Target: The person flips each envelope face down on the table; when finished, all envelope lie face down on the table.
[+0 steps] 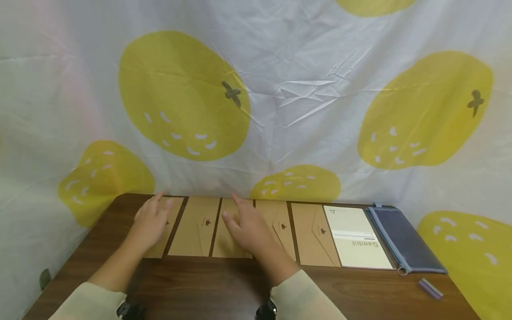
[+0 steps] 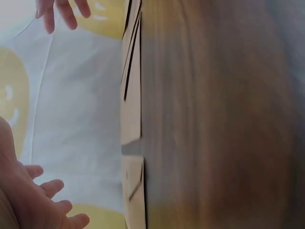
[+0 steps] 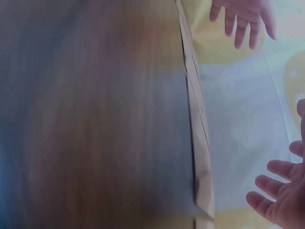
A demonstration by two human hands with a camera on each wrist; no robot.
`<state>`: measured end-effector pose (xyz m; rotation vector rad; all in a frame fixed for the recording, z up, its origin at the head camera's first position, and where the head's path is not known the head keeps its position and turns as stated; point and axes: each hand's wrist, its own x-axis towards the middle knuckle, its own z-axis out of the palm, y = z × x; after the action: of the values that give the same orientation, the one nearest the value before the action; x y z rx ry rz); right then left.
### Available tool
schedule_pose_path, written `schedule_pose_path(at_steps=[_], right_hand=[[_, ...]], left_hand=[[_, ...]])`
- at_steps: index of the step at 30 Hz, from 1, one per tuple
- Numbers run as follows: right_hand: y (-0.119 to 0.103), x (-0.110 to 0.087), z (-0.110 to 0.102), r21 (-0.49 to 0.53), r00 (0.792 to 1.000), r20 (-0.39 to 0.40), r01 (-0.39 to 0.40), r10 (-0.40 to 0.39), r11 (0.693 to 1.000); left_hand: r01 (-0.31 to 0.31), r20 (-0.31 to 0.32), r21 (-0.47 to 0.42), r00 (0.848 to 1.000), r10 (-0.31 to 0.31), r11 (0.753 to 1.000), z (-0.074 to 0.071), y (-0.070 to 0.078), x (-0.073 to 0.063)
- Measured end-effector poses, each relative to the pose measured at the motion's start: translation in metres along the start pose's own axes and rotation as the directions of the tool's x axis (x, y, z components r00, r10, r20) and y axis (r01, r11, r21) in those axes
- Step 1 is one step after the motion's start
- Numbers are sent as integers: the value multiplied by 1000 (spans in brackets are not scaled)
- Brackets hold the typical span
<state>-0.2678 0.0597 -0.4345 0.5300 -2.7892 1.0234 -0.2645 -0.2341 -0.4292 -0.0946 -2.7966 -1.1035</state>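
Several brown kraft-paper envelopes (image 1: 196,213) lie side by side in a row along the back of the dark wooden table. My left hand (image 1: 150,224) overlaps the leftmost envelope (image 1: 157,249) in the head view, fingers spread and nothing held. Over the third envelope from the left (image 1: 228,244) is my right hand (image 1: 252,229), its thumb apart from the other fingers. Both wrist views show hands raised above the envelopes' level: the left hand (image 2: 38,202) with loosely extended fingers, the right hand (image 3: 281,191) likewise. Pointed flaps with small dark emblems show on most envelopes.
Right of the envelopes lies a cream notepad (image 1: 358,238) printed "Gambit", upside down in view. Beside it is a dark blue zip pouch (image 1: 412,240). A small purple-and-grey stick-like item (image 1: 430,289) lies near the right edge. A lemon-patterned cloth (image 1: 304,124) hangs behind the table (image 1: 200,284).
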Motion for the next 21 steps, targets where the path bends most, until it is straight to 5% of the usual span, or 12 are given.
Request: schedule_pose_path(at_steps=[12, 21], right_hand=[[-44, 11, 46, 132, 994, 107, 5, -20, 991], [-73, 24, 81, 324, 982, 178, -123, 67, 938]], left_hand=[[93, 26, -21, 995, -92, 995, -32, -44, -13], [215, 169, -137, 967, -191, 967, -48, -60, -15]])
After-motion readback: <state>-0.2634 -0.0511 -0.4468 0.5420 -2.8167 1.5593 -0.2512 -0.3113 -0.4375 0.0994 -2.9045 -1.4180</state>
